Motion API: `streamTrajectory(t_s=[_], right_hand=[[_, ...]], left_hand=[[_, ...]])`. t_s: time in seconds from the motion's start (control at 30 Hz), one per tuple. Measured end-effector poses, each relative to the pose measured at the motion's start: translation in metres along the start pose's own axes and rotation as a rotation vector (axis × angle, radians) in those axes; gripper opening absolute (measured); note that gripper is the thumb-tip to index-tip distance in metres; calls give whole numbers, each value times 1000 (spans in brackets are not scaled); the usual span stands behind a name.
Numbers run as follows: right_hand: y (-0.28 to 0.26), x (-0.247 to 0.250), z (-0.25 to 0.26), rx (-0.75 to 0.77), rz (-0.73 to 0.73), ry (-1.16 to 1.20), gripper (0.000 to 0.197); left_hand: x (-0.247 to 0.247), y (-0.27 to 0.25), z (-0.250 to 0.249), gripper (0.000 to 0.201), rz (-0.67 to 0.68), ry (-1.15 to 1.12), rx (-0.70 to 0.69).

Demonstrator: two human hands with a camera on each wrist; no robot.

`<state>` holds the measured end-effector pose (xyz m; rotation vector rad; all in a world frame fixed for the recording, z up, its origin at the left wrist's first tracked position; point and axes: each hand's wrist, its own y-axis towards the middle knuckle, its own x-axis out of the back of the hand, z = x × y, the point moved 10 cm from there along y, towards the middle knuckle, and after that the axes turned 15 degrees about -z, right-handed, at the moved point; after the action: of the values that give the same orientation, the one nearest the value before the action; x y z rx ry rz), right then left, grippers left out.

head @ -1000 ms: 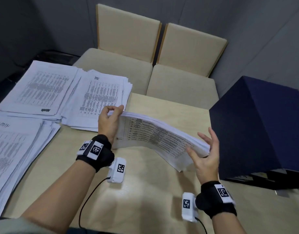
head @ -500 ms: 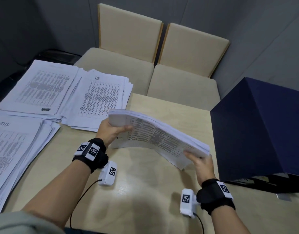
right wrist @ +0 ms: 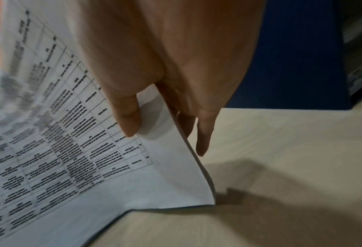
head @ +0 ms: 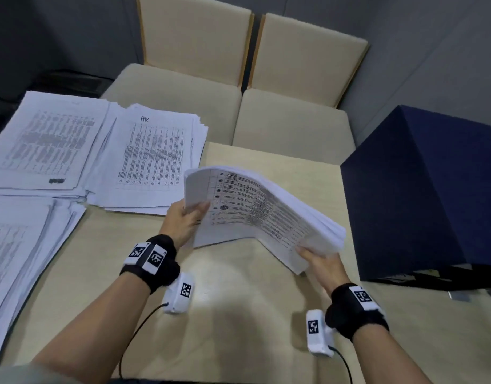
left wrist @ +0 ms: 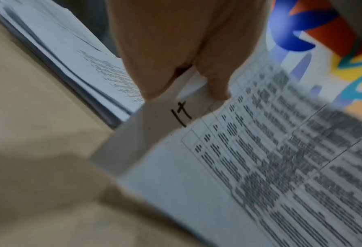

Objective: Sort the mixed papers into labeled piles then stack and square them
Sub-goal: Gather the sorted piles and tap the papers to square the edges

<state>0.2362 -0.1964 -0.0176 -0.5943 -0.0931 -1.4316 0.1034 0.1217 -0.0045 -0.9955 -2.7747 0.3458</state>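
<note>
A thick stack of printed papers (head: 255,212) hangs bent above the wooden table (head: 238,314), its far side raised. My left hand (head: 187,217) grips its left end, thumb on top. My right hand (head: 320,260) holds its right end, thumb on the top sheet and fingers beneath. The left wrist view shows a handwritten "IT" (left wrist: 181,115) on the stack's top sheet (left wrist: 239,183) by my fingers (left wrist: 215,83). In the right wrist view my thumb (right wrist: 127,117) presses the sheet (right wrist: 91,167). An "HR" pile (head: 152,159), another pile (head: 47,139) and a third pile (head: 17,245) lie at left.
A dark blue box (head: 427,195) stands close to the right of the held stack. Two beige chairs (head: 238,79) sit behind the table's far edge. White wrist cameras (head: 180,295) hang below both wrists, with cables trailing toward me.
The stack has been lifted and tilted up on its far side. My left hand shifted from its top edge to gripping the left end; my right hand's fingers closed around the right end.
</note>
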Motion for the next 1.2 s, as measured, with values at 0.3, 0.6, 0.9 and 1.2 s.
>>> streamTrajectory(t_s=[0.3,0.6,0.9,1.2], right_hand=[[-59,57,43,31,215,80,31],[-70,123,28,150,102,158,24],[-67,238,-102,43,2,119,27],[-89,365,-170,-80,-63,319,67]], left_hand=[[-30,-12,0,30,282,-37,184],[-77,-56,56,43,207,149,193],[-135,-152,64,38,-8,543,-146],[-214,-256,91,42,186,629,-43]])
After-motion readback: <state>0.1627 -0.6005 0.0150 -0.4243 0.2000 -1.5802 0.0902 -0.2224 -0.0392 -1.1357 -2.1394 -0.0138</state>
